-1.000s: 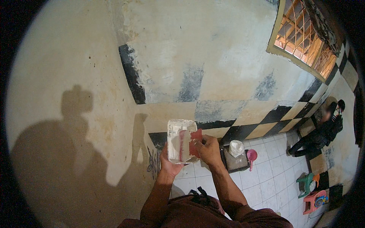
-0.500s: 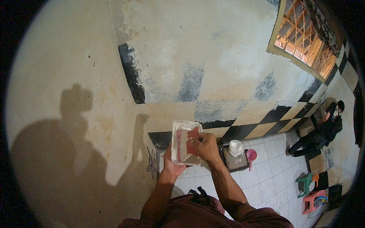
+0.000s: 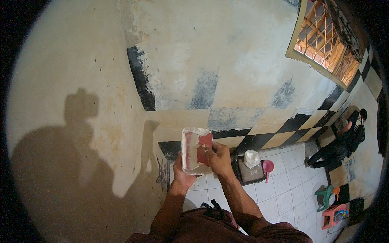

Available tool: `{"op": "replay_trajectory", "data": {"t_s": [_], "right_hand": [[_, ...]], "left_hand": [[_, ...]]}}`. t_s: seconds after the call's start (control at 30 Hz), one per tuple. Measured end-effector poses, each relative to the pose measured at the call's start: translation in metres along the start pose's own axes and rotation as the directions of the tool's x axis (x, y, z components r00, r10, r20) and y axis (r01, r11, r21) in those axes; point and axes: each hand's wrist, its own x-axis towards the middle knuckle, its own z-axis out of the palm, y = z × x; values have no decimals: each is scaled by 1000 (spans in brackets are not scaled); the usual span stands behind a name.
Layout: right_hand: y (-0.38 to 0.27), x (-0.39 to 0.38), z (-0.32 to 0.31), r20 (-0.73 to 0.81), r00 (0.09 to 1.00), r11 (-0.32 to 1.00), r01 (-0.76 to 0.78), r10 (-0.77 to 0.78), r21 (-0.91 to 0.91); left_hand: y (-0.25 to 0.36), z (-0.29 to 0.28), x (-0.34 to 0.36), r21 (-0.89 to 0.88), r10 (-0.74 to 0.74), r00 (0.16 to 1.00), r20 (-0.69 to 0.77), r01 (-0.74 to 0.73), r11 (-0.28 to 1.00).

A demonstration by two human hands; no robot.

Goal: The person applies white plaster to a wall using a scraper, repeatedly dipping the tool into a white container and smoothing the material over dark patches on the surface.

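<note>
Under a small rectangular tray [image 3: 184,153], coated with white paste along its rim, my left hand [image 3: 182,175] is closed, gripping its near left side. Inside are pale paste and reddish streaks. My right hand [image 3: 220,160] pinches a flat red putty spreader [image 3: 205,141] over the tray's right half. Paste clings to the spreader's left edge and around the thumb. Part of the spreader is hidden by the fingers. Both hands are in front of the painted wall [image 3: 174,73], whose black checks are partly covered by a whitish coat.
A bare side wall [image 3: 81,60] rises close on my left. On the tiled floor [image 3: 283,178], a white bag [image 3: 251,158] rests on a dark-edged slab [image 3: 248,173], beside a pink dipper [image 3: 268,165]. Green [image 3: 324,197] and pink [image 3: 333,216] stools stand right; another person [image 3: 342,141] bends near the wall.
The tray has shifted slightly left, and the red spreader has moved a little left and up with my right hand. Both hands keep their hold.
</note>
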Motion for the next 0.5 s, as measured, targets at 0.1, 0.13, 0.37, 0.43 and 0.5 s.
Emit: {"op": "replay_trajectory", "data": {"t_s": [0.1, 0.13, 0.37, 0.43, 0.5], "right_hand": [[11, 3, -4, -9, 1000, 1000, 19, -19, 8], [9, 0, -4, -20, 1000, 994, 8, -6, 113], [3, 0, -14, -95, 993, 903, -22, 69, 428], [0, -2, -18, -95, 992, 895, -30, 81, 446], [2, -1, -19, -91, 992, 884, -40, 92, 466]], "left_hand": [[-1, -1, 5, 10, 51, 998, -21, -51, 999], [-1, -3, 8, 18, 104, 993, -56, -103, 994], [3, -1, 5, -70, 39, 998, 48, -35, 997], [4, 3, 8, -77, 48, 998, 49, -44, 996], [4, -3, 8, -93, 42, 998, 43, -38, 995]]}}
